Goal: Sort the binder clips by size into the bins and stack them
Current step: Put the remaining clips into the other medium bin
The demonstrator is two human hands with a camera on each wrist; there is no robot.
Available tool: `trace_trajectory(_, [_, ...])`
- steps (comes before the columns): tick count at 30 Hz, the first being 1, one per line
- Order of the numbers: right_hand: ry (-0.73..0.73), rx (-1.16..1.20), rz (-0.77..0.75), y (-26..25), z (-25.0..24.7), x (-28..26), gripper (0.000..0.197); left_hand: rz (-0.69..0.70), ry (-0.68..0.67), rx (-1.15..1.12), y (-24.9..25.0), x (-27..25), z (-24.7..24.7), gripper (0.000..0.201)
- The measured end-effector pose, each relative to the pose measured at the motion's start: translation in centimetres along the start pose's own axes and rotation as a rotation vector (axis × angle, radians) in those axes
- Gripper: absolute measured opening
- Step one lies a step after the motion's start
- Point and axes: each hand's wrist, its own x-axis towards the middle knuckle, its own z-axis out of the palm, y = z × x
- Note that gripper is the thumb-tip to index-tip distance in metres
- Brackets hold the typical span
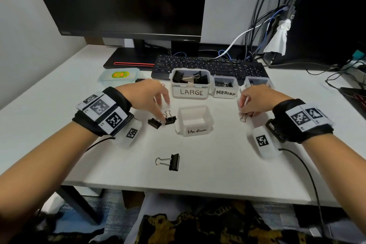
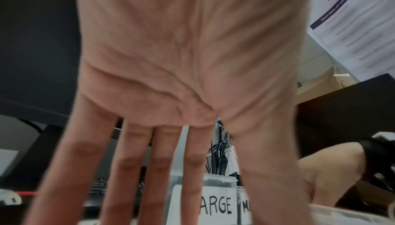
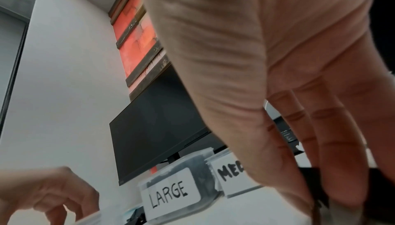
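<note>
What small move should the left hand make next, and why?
Probably pinch the black binder clip under the left hand's fingers and drop it into the empty translucent bin labelled Medium beside it. The fingers reach down at that clip, apparently not yet gripping, and the bin stands open right next to it.

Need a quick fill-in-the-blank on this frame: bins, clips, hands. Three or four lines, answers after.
1. The bin that holds the biggest clips is labelled ____.
2. The empty bin nearest the person is labelled ____.
3. The clip next to that empty bin is being touched by the ____ hand.
4. The lone clip nearest the desk's front edge lies ____ of the empty bin.

Missing words: LARGE; Medium; left; in front
</note>
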Motion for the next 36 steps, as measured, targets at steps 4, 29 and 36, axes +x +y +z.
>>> trace_trajectory(4, [-0.009, 0.041, -0.025, -0.8, 0.3, -0.2, 0.017, -0.079, -0.089, 0.067, -0.5, 0.0, 0.4, 0.063])
trace_trajectory(29, [0.021, 0.091, -0.140, -1.9, 1.3, -0.6, 0.021, -0.035, 0.102, 0.098, -0.2, 0.1, 0.6, 0.015])
trace_trajectory(36, [0.049, 0.113, -0.144, -2.2, 1.6, -0.3, 0.019, 0.146, 0.186, -0.020, 2.8, -0.9, -0.3, 0.012])
